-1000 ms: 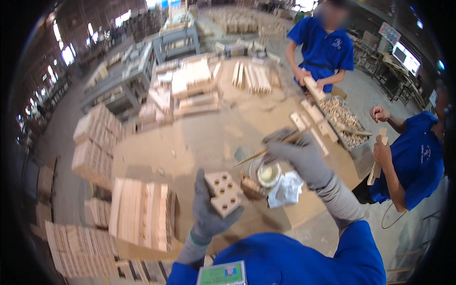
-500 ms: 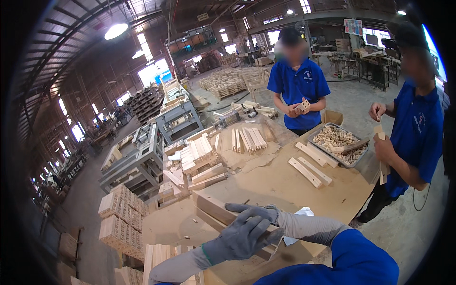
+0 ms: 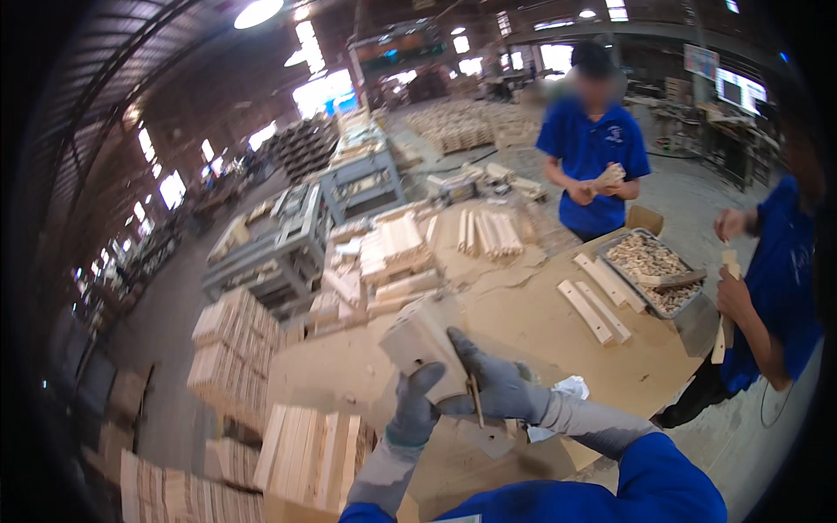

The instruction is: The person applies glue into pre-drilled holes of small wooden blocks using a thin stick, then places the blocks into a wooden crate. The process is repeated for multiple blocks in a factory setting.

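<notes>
Both gloved hands hold a pale wooden board (image 3: pixel 429 347), tilted above the near part of the table (image 3: pixel 340 366). It looks broad, with a dark hole near its lower left corner; whether it is one board or several together I cannot tell. My left hand (image 3: pixel 413 408) grips the lower left corner, thumb on the face. My right hand (image 3: pixel 499 383) is closed round the right edge, its underside fingers hidden. A thin wooden edge sticks out below the right hand. Just beneath lies a flat pale piece with a hole (image 3: pixel 493 438), beside a crumpled white sheet (image 3: pixel 571 389).
Stacked slats (image 3: pixel 314 453) stand at the near left, with block piles (image 3: pixel 231 349) beyond. Slats (image 3: pixel 397 248) lie across the table. A tray of small wooden pieces (image 3: pixel 608 272) sits at the right. Two co-workers in blue shirts (image 3: pixel 595 148) stand across and to the right, handling wood.
The board has turned from a long, edge-on pose to show its broad face. My left hand has moved from across the board to its lower left corner. The whole view has shifted.
</notes>
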Action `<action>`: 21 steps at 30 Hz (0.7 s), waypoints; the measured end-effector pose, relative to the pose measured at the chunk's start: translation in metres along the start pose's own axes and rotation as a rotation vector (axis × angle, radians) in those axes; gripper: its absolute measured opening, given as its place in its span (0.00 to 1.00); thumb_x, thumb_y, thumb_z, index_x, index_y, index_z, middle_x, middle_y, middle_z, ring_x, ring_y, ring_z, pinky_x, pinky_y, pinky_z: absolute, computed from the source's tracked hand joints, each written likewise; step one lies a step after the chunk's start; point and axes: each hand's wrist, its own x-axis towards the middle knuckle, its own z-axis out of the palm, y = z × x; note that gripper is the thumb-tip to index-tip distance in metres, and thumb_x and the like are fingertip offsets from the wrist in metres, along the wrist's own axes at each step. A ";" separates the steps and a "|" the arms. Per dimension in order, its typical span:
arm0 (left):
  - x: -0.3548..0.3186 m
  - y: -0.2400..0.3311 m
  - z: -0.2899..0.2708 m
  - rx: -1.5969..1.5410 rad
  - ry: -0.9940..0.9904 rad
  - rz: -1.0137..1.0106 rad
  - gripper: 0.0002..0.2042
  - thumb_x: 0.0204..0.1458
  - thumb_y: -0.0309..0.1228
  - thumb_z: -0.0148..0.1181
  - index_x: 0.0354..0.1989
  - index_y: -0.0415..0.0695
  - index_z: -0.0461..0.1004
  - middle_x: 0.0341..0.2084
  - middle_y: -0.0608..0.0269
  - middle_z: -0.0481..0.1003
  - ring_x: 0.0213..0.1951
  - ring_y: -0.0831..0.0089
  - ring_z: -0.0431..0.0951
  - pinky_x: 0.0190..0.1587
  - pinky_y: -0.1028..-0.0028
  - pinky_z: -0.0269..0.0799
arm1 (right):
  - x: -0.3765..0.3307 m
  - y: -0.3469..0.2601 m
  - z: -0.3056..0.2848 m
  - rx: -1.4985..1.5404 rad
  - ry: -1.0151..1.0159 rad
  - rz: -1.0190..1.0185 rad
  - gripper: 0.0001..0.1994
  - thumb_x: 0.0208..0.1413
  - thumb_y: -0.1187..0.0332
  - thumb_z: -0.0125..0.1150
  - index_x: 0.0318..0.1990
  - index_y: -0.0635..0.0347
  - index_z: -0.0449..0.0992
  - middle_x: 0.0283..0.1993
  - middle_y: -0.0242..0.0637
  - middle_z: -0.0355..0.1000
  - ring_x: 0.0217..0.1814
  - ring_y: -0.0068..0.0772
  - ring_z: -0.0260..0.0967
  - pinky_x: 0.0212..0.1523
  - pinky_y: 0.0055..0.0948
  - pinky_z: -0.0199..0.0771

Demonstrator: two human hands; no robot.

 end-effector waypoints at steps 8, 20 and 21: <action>-0.038 -0.027 -0.037 0.658 -0.064 0.262 0.24 0.41 0.20 0.64 0.49 0.35 0.66 0.38 0.56 0.75 0.38 0.69 0.77 0.40 0.72 0.76 | -0.027 -0.008 0.005 -0.555 -0.095 -0.207 0.44 0.44 0.51 0.67 0.65 0.65 0.54 0.62 0.55 0.59 0.63 0.63 0.55 0.64 0.43 0.58; -0.119 -0.041 -0.090 1.408 -0.003 0.371 0.21 0.39 0.29 0.69 0.45 0.42 0.73 0.42 0.55 0.73 0.45 0.54 0.75 0.48 0.58 0.72 | -0.077 0.025 -0.077 0.157 0.180 0.499 0.12 0.53 0.70 0.63 0.41 0.69 0.73 0.46 0.47 0.73 0.45 0.31 0.73 0.43 0.26 0.73; -0.125 -0.046 -0.092 1.295 0.063 0.255 0.22 0.39 0.29 0.69 0.45 0.41 0.73 0.42 0.54 0.73 0.46 0.53 0.74 0.49 0.57 0.71 | -0.082 0.028 -0.075 0.225 0.247 0.560 0.11 0.53 0.71 0.63 0.40 0.69 0.73 0.43 0.45 0.73 0.42 0.29 0.73 0.41 0.24 0.73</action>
